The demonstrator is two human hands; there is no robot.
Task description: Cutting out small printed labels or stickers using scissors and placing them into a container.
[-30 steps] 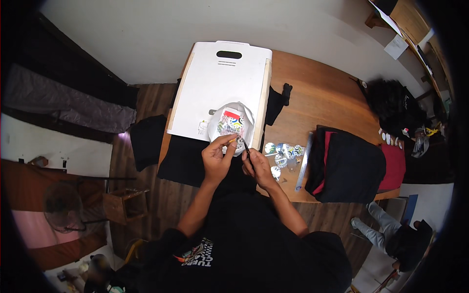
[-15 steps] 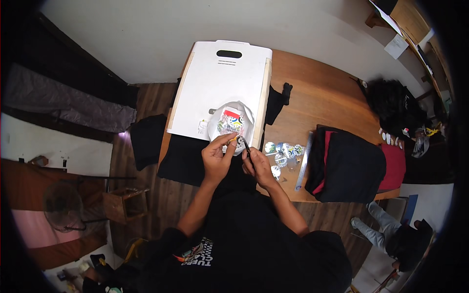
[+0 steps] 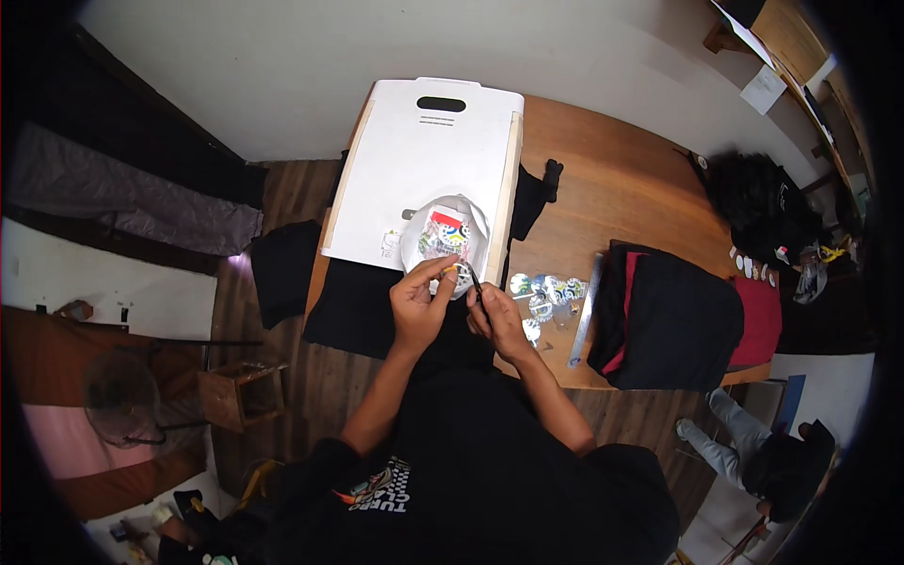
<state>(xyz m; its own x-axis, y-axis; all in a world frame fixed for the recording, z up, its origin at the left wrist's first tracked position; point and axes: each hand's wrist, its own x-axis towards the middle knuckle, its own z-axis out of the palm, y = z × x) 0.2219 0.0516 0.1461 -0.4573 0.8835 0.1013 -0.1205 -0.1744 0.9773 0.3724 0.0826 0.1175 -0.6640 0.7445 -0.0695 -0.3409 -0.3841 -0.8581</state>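
Close work at white pouch (image 3: 482, 231).
Left hand (image 3: 416, 303) pinches yellowish piece (image 3: 450, 269); right hand (image 3: 500, 323) grips slim black tool (image 3: 476, 282).

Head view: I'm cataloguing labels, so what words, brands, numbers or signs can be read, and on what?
Wording is not copied here.
Black T-shirt: white lettering beside a colourful picture, partly readable.
White panel: small label, too small to read.
Colourful printed piece in the white bag: too small.
Round printed pieces: too small.
Ruler: any markings too small.

1 fan (image 3: 121, 397) stands near 1 wooden stool (image 3: 220, 403); white paper (image 3: 763, 90) against the wall (image 3: 603, 56).
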